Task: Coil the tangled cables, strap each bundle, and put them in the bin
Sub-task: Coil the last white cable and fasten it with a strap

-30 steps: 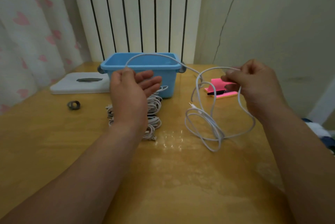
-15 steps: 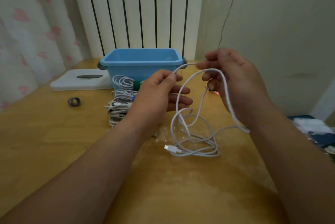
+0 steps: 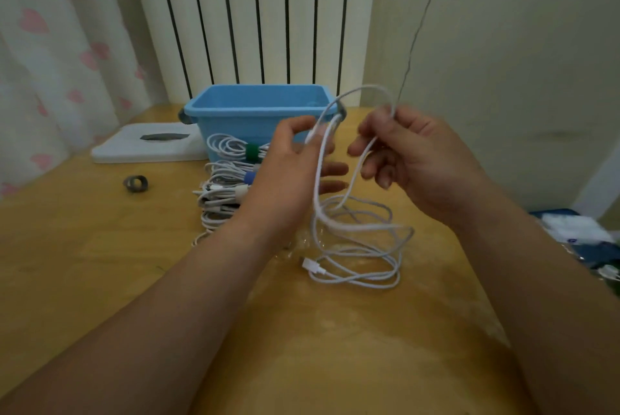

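A loose white cable (image 3: pixel 360 248) lies in tangled loops on the wooden table, its plug end at the front left of the pile. An arch of it rises between my hands. My left hand (image 3: pixel 288 163) pinches one strand near the top with thumb and forefinger. My right hand (image 3: pixel 412 156) holds the arch's other side with curled fingers. Behind my left hand lie several coiled white bundles (image 3: pixel 228 179), with green, blue and white straps. The blue bin (image 3: pixel 255 106) stands behind them.
A rolled grey strap (image 3: pixel 136 183) lies on the table at the left. A white tissue box (image 3: pixel 151 142) sits left of the bin. A radiator and curtain stand behind. Blue and white items (image 3: pixel 577 233) lie off the table's right edge.
My hands came together from wide apart, then shifted slightly right and the arch between them rose higher. The pink notepad is now hidden behind my right hand.
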`<state>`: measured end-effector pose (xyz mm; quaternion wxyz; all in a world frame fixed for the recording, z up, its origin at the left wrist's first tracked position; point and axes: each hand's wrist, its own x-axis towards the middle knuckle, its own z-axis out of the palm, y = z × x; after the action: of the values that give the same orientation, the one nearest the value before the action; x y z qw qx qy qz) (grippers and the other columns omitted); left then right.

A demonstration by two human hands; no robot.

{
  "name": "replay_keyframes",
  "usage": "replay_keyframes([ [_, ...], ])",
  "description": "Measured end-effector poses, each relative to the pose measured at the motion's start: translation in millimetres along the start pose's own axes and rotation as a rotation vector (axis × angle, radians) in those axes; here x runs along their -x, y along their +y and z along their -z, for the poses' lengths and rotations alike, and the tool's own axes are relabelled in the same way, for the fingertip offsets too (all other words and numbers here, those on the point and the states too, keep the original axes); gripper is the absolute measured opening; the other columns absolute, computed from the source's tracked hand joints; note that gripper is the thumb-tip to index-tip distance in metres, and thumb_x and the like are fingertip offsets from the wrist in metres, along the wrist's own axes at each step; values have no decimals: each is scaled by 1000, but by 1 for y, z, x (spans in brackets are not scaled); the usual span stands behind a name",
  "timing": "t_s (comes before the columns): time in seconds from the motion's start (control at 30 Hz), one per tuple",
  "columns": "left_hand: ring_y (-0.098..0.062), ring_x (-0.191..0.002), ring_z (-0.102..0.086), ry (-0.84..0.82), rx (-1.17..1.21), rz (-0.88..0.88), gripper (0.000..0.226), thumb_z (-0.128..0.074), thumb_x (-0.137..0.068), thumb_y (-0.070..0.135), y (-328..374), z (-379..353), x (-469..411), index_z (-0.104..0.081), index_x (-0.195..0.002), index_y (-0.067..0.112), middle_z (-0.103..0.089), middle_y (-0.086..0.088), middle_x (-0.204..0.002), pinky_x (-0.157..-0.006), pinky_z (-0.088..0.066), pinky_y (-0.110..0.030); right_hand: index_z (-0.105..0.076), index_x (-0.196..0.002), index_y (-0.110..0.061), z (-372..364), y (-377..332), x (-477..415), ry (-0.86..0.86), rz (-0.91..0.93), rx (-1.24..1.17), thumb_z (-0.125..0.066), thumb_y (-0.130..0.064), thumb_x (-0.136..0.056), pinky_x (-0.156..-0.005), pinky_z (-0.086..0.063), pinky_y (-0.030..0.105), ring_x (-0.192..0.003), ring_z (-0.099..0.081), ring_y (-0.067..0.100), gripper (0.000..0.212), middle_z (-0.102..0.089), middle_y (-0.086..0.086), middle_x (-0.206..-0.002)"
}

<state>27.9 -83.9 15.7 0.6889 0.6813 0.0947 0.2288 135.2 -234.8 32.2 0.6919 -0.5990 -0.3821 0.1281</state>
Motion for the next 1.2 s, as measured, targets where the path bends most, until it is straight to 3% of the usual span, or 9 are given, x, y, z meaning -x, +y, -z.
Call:
replay_keyframes([
  [0.1, -11, -97, -79, -134, -272, 27, 48, -68, -104, 40, -4, 1, 4, -49, -145, 23, -79, 4, -114, -95, -63, -45, -63, -99, -13, 8, -5, -5, 239, 117, -140, -49, -26, -111, -54, -54, 25, -62, -69, 16, 22, -76, 9, -85],
  [0.23, -11, -85, -78, -67, -500, -107, 26, -53, -112, 31, -4, 0, 4, -75, -104, 20, -82, 7, -89, -92, -63, -48, -62, -101, -12, 24, -13, -9, 368, 229, -266, -44, -31, -113, -62, -58, 28, -67, -69, 19, 29, -73, 8, -84],
  [0.43, -20, -65, -73, 270, 65, -34, 37, -39, -116, 36, 12, 13, 1, -61, -100, 11, -73, -3, -69, -64, -60, -38, -57, -87, -19, 61, -4, -13, 844, 156, -159, -39, -39, -114, -46, -29, 23, -43, -36, 11, 38, -48, -5, -58],
  [0.53, -18, -57, -53, 278, -87, -12, 37, -41, -114, 36, 14, 23, -5, -61, -92, 15, -57, -1, -65, -57, -44, -37, -57, -87, -21, 75, -8, -11, 939, 123, -130, -38, -43, -113, -45, -23, 23, -43, -30, 11, 39, -43, -6, -55],
  [0.67, -12, -70, -62, -112, -819, -105, 48, -37, -113, 49, 6, 6, 9, -73, -96, 23, -66, 4, -77, -70, -52, -37, -65, -92, -22, 63, -14, -10, 765, 246, 12, -39, -42, -113, -54, -38, 27, -55, -44, 13, 39, -49, -3, -61],
  [0.8, 1, -101, -58, 27, -750, -353, 32, -50, -105, 52, -5, -3, 10, -63, -126, 31, -61, 13, -114, -88, -53, -30, -71, -109, -18, 39, -17, -8, 343, 187, 8, -44, -34, -113, -60, -50, 32, -58, -47, 18, 32, -44, -1, -64],
  [0.93, 1, -132, -48, 158, -632, -508, 69, -67, -99, 47, 0, 9, 3, -36, -159, 33, -47, 16, -148, -104, -40, -13, -70, -112, -15, 20, -14, -1, -36, 9, -2, -44, -35, -112, -41, -23, 22, -47, -22, 12, 33, -27, -1, -60],
  [1.07, 4, -105, -65, -35, -642, -406, 23, -61, -107, 41, -4, 10, -1, -73, -123, 29, -74, 19, -112, -82, -48, -17, -70, -106, -14, 15, -15, 1, -136, 11, -96, -43, -36, -111, -39, -18, 20, -46, -17, 11, 36, -24, -3, -58],
  [1.2, -3, -101, -70, -123, -416, -336, 16, -56, -111, 24, 2, 10, 3, -66, -123, 29, -77, 12, -102, -82, -54, -21, -64, -92, -12, 15, -17, 1, -124, -48, -84, -47, -40, -109, -40, -17, 19, -45, -18, 11, 37, -25, -2, -56],
])
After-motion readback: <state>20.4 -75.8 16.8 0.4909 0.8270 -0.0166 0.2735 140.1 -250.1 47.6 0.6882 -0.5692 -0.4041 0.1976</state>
